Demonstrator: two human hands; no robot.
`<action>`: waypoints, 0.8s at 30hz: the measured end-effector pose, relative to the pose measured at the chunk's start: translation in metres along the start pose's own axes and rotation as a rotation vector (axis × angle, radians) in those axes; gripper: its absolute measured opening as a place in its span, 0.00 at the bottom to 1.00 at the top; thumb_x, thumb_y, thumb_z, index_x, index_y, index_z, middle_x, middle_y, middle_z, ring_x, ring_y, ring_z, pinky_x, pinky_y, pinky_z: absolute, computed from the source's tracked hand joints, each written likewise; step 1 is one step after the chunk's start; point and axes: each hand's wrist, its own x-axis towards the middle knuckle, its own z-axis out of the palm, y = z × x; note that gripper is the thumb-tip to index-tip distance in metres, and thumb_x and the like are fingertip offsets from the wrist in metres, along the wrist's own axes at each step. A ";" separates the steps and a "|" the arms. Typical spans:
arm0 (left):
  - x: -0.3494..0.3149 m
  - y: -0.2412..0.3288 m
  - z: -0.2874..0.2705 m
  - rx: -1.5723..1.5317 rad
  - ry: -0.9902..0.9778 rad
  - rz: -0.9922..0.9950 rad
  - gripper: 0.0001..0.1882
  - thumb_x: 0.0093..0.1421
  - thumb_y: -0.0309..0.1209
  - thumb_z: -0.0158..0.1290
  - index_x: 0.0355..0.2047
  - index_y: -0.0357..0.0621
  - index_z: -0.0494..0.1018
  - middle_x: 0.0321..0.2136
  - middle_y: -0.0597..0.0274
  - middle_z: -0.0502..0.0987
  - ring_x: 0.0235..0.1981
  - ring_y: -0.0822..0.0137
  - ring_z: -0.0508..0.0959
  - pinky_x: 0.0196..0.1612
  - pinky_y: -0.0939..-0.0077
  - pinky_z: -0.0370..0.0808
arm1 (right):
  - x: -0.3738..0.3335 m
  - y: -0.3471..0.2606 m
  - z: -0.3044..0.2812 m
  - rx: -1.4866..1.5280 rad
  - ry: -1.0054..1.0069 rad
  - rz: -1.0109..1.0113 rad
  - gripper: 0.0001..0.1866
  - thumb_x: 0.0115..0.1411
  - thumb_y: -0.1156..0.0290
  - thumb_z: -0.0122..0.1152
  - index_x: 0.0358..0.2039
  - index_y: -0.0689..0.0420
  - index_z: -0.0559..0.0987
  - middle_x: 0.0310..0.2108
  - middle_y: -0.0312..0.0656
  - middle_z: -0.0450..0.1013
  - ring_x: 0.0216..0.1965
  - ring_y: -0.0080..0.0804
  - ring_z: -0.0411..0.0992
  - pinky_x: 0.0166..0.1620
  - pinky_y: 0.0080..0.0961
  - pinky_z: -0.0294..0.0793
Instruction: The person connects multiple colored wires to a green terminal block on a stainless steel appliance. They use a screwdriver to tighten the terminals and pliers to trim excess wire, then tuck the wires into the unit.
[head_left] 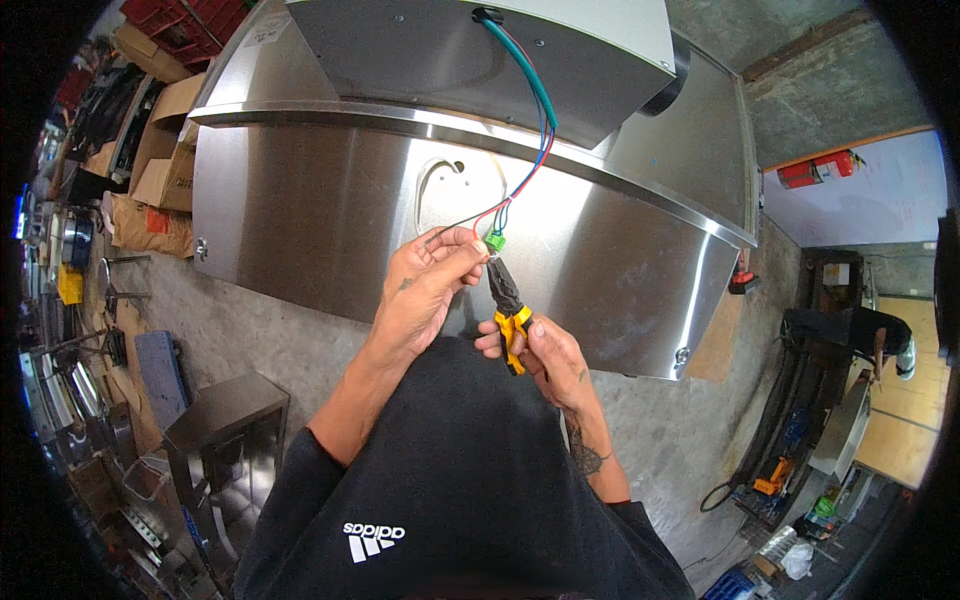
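Observation:
My left hand is closed in a pinch on thin wire beside a small green terminal connector. Yellow-and-black pliers are gripped by their handles in my right hand. Their dark jaws point up at my left fingertips, just below the connector; whether they bite on a wire is too small to tell. Red, blue and black wires run down to the connector out of a teal-sheathed cable. That cable comes from a hole in the underside of a grey-and-white box.
A wide stainless steel panel lies in front of me, with a looped pale cable and a hole in it. Cardboard boxes stand at left, a steel cabinet lower left. At right are a fire extinguisher and another person.

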 end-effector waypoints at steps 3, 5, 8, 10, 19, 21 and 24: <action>0.000 0.001 0.001 0.009 0.006 -0.002 0.08 0.67 0.25 0.62 0.43 0.35 0.77 0.36 0.59 0.81 0.33 0.74 0.78 0.38 0.81 0.76 | 0.000 0.000 0.001 0.039 -0.016 0.008 0.25 0.79 0.51 0.43 0.37 0.62 0.73 0.57 0.67 0.73 0.56 0.51 0.79 0.61 0.45 0.78; 0.000 0.002 0.002 0.027 0.003 0.004 0.08 0.67 0.25 0.62 0.44 0.35 0.77 0.36 0.59 0.81 0.33 0.74 0.78 0.38 0.81 0.76 | 0.000 0.000 0.001 0.049 -0.017 0.008 0.25 0.79 0.51 0.43 0.36 0.61 0.73 0.57 0.67 0.73 0.55 0.51 0.79 0.60 0.44 0.79; -0.001 0.002 0.002 0.053 0.007 0.017 0.08 0.67 0.25 0.62 0.44 0.35 0.78 0.36 0.59 0.81 0.33 0.75 0.79 0.39 0.81 0.76 | 0.000 0.001 0.000 0.034 -0.017 0.022 0.24 0.79 0.51 0.44 0.36 0.60 0.73 0.57 0.66 0.74 0.54 0.51 0.80 0.59 0.43 0.80; -0.001 0.001 0.001 0.074 0.015 0.027 0.08 0.67 0.25 0.62 0.44 0.36 0.78 0.36 0.60 0.82 0.33 0.75 0.79 0.39 0.81 0.76 | -0.001 0.001 0.000 0.010 -0.011 0.029 0.24 0.79 0.51 0.44 0.36 0.59 0.73 0.56 0.66 0.74 0.53 0.50 0.80 0.58 0.42 0.80; -0.002 0.000 0.002 0.172 0.065 0.055 0.09 0.66 0.26 0.63 0.44 0.36 0.78 0.37 0.61 0.82 0.34 0.76 0.79 0.39 0.81 0.76 | 0.000 0.005 -0.003 -0.133 -0.004 0.020 0.22 0.80 0.57 0.42 0.50 0.65 0.77 0.53 0.50 0.79 0.48 0.31 0.79 0.55 0.31 0.79; -0.002 0.000 0.002 0.178 0.075 0.059 0.09 0.66 0.26 0.63 0.44 0.36 0.78 0.36 0.61 0.82 0.33 0.76 0.79 0.39 0.81 0.76 | 0.001 0.006 -0.003 -0.135 -0.002 0.018 0.22 0.80 0.57 0.42 0.49 0.64 0.77 0.53 0.49 0.80 0.45 0.29 0.79 0.53 0.30 0.79; -0.001 0.000 0.002 0.195 0.087 0.055 0.09 0.66 0.26 0.63 0.44 0.36 0.78 0.35 0.62 0.81 0.33 0.76 0.79 0.38 0.81 0.76 | 0.001 0.008 -0.004 -0.166 0.006 0.013 0.22 0.80 0.57 0.42 0.48 0.63 0.77 0.51 0.50 0.80 0.42 0.28 0.78 0.50 0.29 0.79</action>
